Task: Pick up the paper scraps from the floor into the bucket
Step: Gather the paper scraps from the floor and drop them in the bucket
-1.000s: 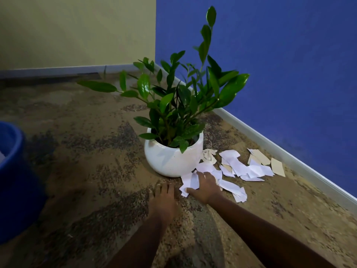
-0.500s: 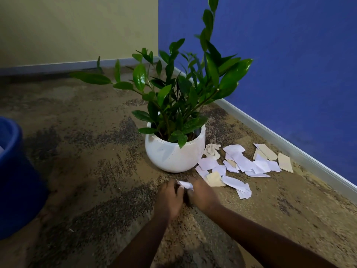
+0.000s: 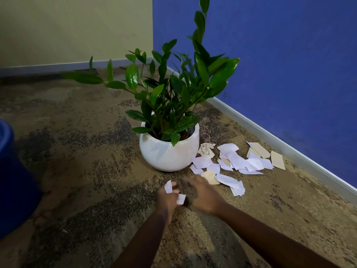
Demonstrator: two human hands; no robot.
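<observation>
The left hand (image 3: 167, 198) was clenched round a few white scraps (image 3: 168, 187), one end poking up past the fingers and another showing at the heel of the palm. The right hand (image 3: 205, 194) hung just beside it, fingers curled down toward the floor (image 3: 87, 171), but it was blurred and I could not tell whether it gripped anything.

The rest of the pile (image 3: 237, 161) lay ahead and to the right of both hands, so the right hand was plainly the nearer one. A tan scrap (image 3: 209, 176) sat just past its fingertips. From there the pile ran in a loose band, its long axis going from the foot of the pot (image 3: 170, 149) out toward the skirting (image 3: 289, 144), with the farthest tan pieces just beside that edge.

The bucket (image 3: 11, 171) stood well apart on the left, only partly in view, and the left hand was nearer to it. Bare floor lay between them, so I judged a carry that way would meet nothing.

Room was tighter at the pile. The pot hemmed it on the left, a crumpled piece (image 3: 206, 148) close against the pot's side, and the wall (image 3: 280, 64) closed off the far right. The near side lay open, which looked the easier way in.
</observation>
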